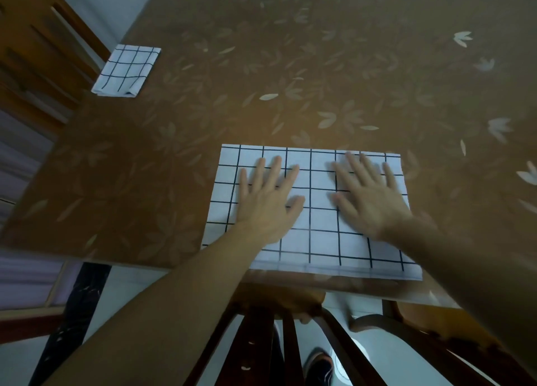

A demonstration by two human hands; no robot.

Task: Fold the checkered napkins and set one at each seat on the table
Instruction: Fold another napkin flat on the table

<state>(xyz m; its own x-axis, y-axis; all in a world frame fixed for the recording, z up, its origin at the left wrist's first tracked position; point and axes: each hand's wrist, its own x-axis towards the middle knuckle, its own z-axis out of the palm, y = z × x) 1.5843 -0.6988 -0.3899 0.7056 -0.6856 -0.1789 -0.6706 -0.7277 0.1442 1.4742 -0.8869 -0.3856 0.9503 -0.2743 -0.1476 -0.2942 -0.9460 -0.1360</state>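
A white napkin with a black grid point(316, 240) lies spread flat at the near edge of the table point(261, 75), which has a brown leaf-patterned cover. My left hand point(267, 199) presses flat on the napkin's left half with fingers straight and spread. My right hand point(369, 197) lies flat on its right half, fingers spread too and slightly blurred. A second checkered napkin point(126, 70), folded into a small rectangle, sits at the table's far left edge in front of a chair.
A wooden chair point(37, 51) stands at the table's left side behind the folded napkin. Another dark wooden chair back point(290, 336) is right below me at the near edge. A shoe point(319, 365) shows on the pale floor.
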